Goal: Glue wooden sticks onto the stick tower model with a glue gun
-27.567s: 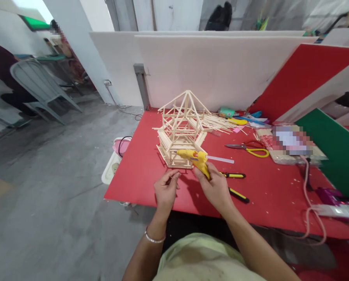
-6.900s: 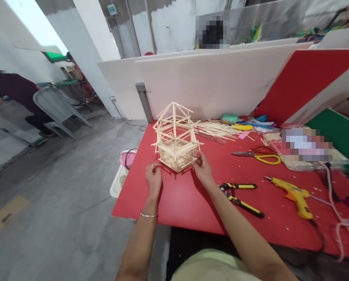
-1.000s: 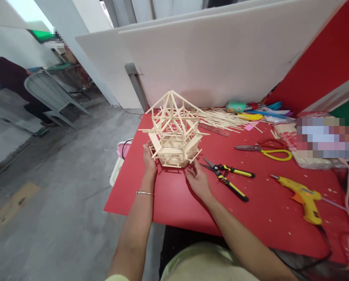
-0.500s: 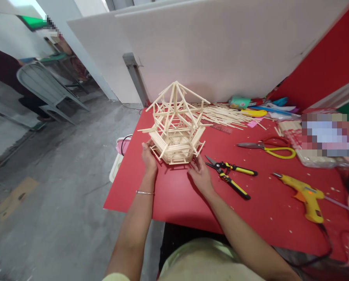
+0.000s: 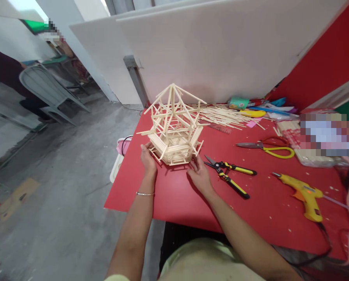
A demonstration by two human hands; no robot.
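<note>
A pavilion model (image 5: 174, 132) built of thin wooden sticks, with a pointed open-frame roof over a many-sided base, is between my two hands above the red tabletop (image 5: 127, 187). My left hand (image 5: 148, 159) grips the base at its left edge, thumb on the near side. At the lower right edge, my right hand (image 5: 198, 171) has its fingers curled round the base, partly tucked under it. A bangle (image 5: 145, 194) circles my left wrist. Just right of my right hand lie cutting pliers (image 5: 228, 173) with black and yellow handles.
Loose sticks (image 5: 221, 116) lie behind the model. Scissors (image 5: 264, 147) and a yellow glue gun (image 5: 305, 195) with its cord are on the right. A white board (image 5: 206, 54) stands behind the table. A person (image 5: 4, 74) is near a chair (image 5: 48, 89) at the far left.
The model has shifted and tilted slightly to the left, with both hands still holding its base. The tools have stayed where they were.
</note>
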